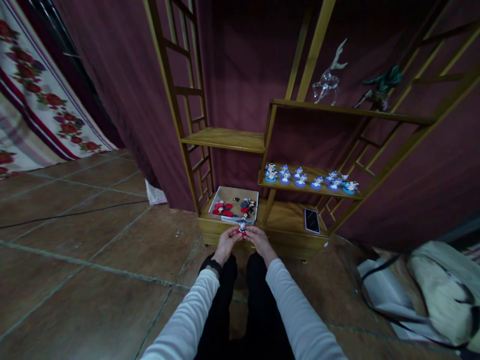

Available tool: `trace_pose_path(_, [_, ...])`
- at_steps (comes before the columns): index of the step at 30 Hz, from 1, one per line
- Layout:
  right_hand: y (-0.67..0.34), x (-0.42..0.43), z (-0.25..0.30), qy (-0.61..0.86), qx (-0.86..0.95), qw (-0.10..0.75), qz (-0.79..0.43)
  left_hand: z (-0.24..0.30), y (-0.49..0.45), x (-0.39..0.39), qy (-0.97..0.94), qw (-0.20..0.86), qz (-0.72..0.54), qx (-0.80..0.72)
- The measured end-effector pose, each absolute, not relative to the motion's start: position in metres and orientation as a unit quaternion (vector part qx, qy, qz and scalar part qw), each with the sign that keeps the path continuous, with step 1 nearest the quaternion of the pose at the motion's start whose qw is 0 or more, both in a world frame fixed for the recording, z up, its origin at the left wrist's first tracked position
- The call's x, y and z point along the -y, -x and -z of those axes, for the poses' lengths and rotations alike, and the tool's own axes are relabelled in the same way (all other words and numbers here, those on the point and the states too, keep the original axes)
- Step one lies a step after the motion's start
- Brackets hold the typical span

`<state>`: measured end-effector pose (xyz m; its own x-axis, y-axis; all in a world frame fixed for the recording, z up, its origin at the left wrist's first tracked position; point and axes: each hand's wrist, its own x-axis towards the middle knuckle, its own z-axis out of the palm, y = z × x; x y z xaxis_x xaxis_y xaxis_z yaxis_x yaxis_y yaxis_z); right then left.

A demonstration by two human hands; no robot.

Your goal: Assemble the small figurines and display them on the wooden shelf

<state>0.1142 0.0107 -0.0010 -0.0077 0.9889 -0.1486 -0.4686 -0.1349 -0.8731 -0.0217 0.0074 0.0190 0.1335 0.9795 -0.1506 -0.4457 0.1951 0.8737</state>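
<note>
A figurine is pinched upright by the left hand and right hand, near the box. Its red base is apparently being adjusted; a steady two-sided grip is called for next.

Long white sleeves, softly creased; black band round left wrist; black trousers; fingers bare.

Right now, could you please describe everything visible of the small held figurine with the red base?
The small white and dark figurine, seemingly plastic, is upright on its red base. The bare left hand and bare right hand hold it from either side, by the open, shallow cardboard box. Finer details are unclear.
</note>
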Motion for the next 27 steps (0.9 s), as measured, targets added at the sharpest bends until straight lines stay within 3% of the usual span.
trace_pose_path(17, [-0.1171,-0.007,-0.0047,0.396,0.363,0.526,-0.659,-0.0166,0.0219,-0.008,-0.35,0.67,-0.517,-0.402])
trace_pose_path(27, [-0.1131,-0.0088,-0.0013,0.409,0.334,0.575,-0.625,-0.0167,0.0226,-0.0059,-0.338,0.695,-0.521,-0.361])
